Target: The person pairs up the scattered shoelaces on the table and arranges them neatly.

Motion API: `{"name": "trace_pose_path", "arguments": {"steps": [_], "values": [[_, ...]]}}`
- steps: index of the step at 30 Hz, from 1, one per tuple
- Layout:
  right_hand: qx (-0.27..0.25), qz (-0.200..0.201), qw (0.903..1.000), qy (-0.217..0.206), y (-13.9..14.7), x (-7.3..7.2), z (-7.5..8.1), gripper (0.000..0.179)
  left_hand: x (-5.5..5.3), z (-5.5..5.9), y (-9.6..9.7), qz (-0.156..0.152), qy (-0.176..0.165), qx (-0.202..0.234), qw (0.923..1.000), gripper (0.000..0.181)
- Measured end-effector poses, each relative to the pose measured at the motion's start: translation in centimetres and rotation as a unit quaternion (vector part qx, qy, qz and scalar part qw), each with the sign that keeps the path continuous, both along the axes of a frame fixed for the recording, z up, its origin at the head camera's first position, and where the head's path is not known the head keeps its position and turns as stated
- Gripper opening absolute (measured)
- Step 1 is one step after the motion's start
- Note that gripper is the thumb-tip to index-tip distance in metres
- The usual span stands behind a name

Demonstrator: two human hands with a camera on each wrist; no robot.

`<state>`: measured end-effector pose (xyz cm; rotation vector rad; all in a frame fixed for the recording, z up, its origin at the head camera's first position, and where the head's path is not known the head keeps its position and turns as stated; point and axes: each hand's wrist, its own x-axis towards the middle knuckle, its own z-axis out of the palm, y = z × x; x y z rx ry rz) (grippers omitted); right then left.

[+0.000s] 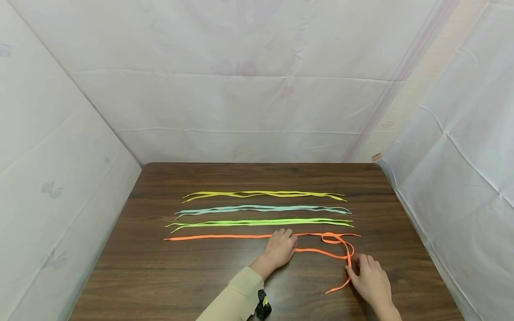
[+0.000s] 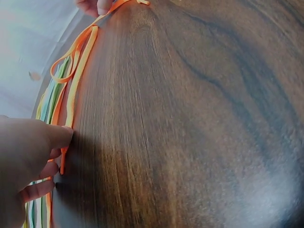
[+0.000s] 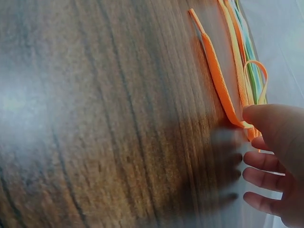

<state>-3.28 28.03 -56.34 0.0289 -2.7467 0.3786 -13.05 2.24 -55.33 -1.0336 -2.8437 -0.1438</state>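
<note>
Two orange shoelaces lie nearest me on the table. One orange shoelace (image 1: 217,236) runs mostly straight from left to right, passing by my left hand (image 1: 280,248). The other, a looped orange shoelace (image 1: 321,253), curls at the right, and its tipped end points back toward the middle. My left hand pinches that looped lace near one tip, thumb (image 2: 61,137) on top. At the right, my right hand (image 1: 371,280) pinches the same lace between thumb (image 3: 259,114) and index finger, its other fingers spread.
Beyond the orange laces lie a green pair of shoelaces (image 1: 261,222), a light-blue pair (image 1: 261,208) and a yellow pair (image 1: 261,193), roughly parallel. White sheeting (image 1: 257,102) surrounds the wooden table (image 1: 180,281) on the far side and both sides.
</note>
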Motion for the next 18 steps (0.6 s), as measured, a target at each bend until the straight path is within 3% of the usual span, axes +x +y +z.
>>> {"name": "trace_pose_path", "arguments": {"steps": [9, 15, 18], "values": [[0.012, -0.008, 0.9992, -0.037, -0.44, 0.23, 0.14, 0.033, 0.38, -0.06, -0.1, -0.006, 0.048, 0.015, 0.9987, 0.013], [0.009, 0.002, 0.9996, -0.026, -0.48, 0.18, -0.01, 0.03, 0.51, 0.02, -0.08, -0.001, 0.035, 0.023, 0.9991, 0.011], [0.0, 0.006, 0.9992, -0.041, -0.52, 0.08, 0.06, 0.027, 0.49, -0.07, -0.08, -0.001, 0.034, 0.026, 0.9991, 0.009]]}}
